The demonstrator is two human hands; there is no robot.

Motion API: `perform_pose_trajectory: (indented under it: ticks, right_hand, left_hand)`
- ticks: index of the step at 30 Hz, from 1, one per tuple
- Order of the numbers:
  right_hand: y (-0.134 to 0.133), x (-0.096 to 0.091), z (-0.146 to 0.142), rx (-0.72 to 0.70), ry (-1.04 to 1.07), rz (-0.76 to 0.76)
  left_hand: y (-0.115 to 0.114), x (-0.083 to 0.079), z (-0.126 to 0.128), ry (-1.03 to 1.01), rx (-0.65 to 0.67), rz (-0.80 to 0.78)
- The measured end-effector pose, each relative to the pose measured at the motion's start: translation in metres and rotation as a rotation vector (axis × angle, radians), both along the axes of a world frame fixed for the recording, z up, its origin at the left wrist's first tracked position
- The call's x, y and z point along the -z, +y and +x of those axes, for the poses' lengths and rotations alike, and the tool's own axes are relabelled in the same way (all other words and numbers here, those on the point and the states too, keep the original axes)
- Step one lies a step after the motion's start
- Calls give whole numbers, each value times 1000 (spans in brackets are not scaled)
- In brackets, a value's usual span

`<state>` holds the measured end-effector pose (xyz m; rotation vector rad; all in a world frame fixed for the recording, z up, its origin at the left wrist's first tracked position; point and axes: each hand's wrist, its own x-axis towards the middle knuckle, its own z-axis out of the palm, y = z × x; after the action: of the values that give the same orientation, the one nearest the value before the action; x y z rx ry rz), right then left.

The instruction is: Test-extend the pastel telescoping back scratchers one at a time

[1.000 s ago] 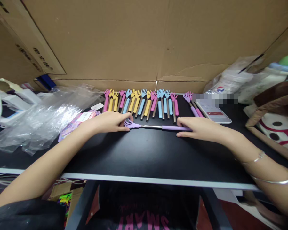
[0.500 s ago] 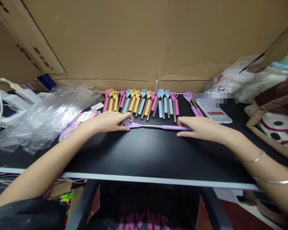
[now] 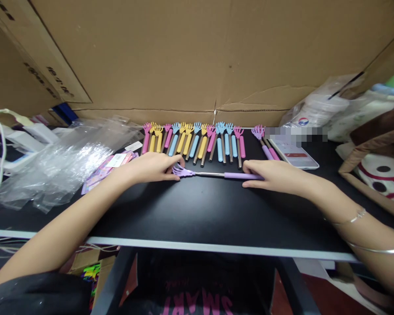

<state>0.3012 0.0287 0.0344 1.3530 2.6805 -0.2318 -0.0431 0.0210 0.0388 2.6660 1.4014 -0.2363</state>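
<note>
A purple back scratcher (image 3: pixel 213 174) lies crosswise just above the black desk, its claw head to the left and its grip to the right. My left hand (image 3: pixel 159 167) pinches the claw end between thumb and fingers. Around the purple grip my right hand (image 3: pixel 265 173) is closed, hiding the handle's end. Behind them stretches a row of pink, yellow and blue back scratchers (image 3: pixel 193 144), claws toward the cardboard. To the right of that row lie a purple back scratcher (image 3: pixel 267 152) and a pink one, side by side.
Clear plastic bags (image 3: pixel 59 157) and printed cards (image 3: pixel 110 168) cover the desk's left side, beside white chargers and cables. On the right are a phone (image 3: pixel 297 155), a bagged cup (image 3: pixel 325 107) and a brown-handled bag (image 3: pixel 377 162). Cardboard (image 3: pixel 184 57) walls the back.
Both hands keep their hold on the purple back scratcher. The claw end and my left hand sit very slightly further right; the view has also shifted a little.
</note>
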Motion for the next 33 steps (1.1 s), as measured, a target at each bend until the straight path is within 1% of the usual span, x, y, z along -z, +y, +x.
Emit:
perform_pose_trajectory:
  ticks: [8, 14, 20, 25, 29, 33]
  right_hand:
    - [0, -1, -1, -20, -2, -2]
    - [0, 0, 1, -55, 0, 19]
    - [1, 0, 0, -87, 12, 30]
    - [-2, -3, -2, -114, 37, 43]
    - [-5, -3, -8, -147, 42, 117]
    - [-9, 5, -16, -178, 52, 242]
  left_hand:
    - [-3, -4, 4, 2, 25, 14]
    - [-5, -5, 7, 0, 77, 105]
    - [-4, -2, 5, -31, 119, 176]
    - [-3, -2, 4, -48, 113, 201]
    - [-4, -2, 3, -93, 137, 236]
    - [-7, 1, 7, -150, 208, 264]
